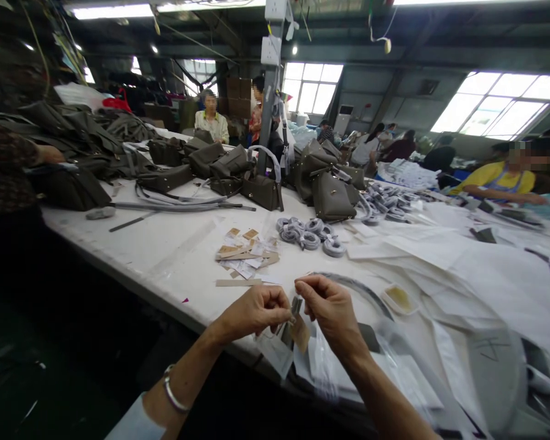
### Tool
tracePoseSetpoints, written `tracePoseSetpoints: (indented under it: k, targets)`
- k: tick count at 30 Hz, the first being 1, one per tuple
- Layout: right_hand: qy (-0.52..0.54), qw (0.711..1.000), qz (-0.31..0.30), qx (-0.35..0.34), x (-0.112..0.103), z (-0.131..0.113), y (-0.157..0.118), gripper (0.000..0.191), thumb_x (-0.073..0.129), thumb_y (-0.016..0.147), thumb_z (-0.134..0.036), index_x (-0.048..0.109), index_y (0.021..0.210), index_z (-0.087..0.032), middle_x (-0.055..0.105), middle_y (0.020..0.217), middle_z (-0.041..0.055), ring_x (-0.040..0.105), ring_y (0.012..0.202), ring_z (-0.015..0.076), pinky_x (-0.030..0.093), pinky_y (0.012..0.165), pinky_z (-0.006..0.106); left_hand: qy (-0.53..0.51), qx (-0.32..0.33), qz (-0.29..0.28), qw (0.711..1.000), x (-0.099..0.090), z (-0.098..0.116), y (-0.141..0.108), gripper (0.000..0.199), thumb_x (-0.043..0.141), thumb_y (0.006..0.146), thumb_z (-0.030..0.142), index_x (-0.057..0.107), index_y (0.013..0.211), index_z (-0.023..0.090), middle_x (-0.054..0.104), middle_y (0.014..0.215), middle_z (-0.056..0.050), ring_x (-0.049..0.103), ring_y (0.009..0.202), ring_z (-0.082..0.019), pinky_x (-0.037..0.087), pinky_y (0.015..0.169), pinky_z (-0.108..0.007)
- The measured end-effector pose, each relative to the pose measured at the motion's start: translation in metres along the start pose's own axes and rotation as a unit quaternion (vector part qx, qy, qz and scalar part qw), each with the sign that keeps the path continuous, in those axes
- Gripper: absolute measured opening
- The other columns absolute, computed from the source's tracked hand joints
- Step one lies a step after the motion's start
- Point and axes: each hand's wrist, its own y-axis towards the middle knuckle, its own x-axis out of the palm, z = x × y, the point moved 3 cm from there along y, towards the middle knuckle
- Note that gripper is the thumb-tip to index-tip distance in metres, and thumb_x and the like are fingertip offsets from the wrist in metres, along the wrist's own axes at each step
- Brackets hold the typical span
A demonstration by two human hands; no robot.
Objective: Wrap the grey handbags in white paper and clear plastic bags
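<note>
My left hand [264, 310] is closed in a pinch on a narrow olive-grey strap [296, 304] held upright near the table's front edge. My right hand [326, 304] is also closed, thumb and forefinger pressed together just above the strap's top end; whatever is between them is too small to make out. Below the fingertips hangs a tan paper tag [300, 333], with a clear plastic bag [277, 354] beside it. White sheets and plastic wrap [326, 366] lie under the right wrist.
A pile of tan and white tags [247, 253] lies ahead, with wrapped grey strap coils [309, 235] behind. Dark handbags [334, 194] crowd the table [174, 244] around a post [268, 98]. A small yellowish dish [398, 298] sits right. A co-worker's hand [50, 154] is at left.
</note>
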Motion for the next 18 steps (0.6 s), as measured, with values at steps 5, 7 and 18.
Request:
tracePoseSetpoints:
  k: [5, 7, 18]
  targets:
    - [0.029, 0.997, -0.061, 0.022, 0.002, -0.004, -0.019, 0.048, 0.08, 0.067, -0.046, 0.069, 0.104, -0.017, 0.059, 0.057, -0.0044, 0.043, 0.04, 0.007, 0.035, 0.038, 0.018, -0.031, -0.017, 0.042, 0.998, -0.023, -0.016, -0.009, 0.026, 0.068, 0.078, 0.039, 0.057, 0.078, 0.016, 0.06, 0.053, 0.004, 0.036, 0.035, -0.003, 0.024, 0.033, -0.015]
    - [0.003, 0.977, -0.202, 0.066, 0.014, -0.001, -0.038, 0.072, 0.084, 0.063, -0.04, 0.059, 0.128, -0.021, 0.058, 0.056, -0.0069, 0.043, 0.038, 0.0074, 0.034, 0.036, 0.018, -0.065, -0.002, 0.065, 0.996, -0.032, -0.02, -0.013, 0.031, 0.068, 0.079, 0.044, 0.058, 0.079, 0.015, 0.06, 0.054, 0.003, 0.033, 0.034, -0.003, 0.021, 0.033, -0.015]
    - [-0.167, 0.931, -0.324, -0.032, 0.025, 0.001, -0.07, 0.031, 0.073, 0.072, -0.022, 0.076, 0.102, -0.028, 0.073, 0.092, 0.0014, 0.063, 0.072, 0.016, 0.046, 0.064, 0.023, -0.215, 0.029, 0.062, 0.974, -0.032, -0.016, -0.019, 0.032, 0.069, 0.08, 0.043, 0.055, 0.086, 0.015, 0.066, 0.059, -0.001, 0.034, 0.03, -0.002, 0.019, 0.034, -0.016]
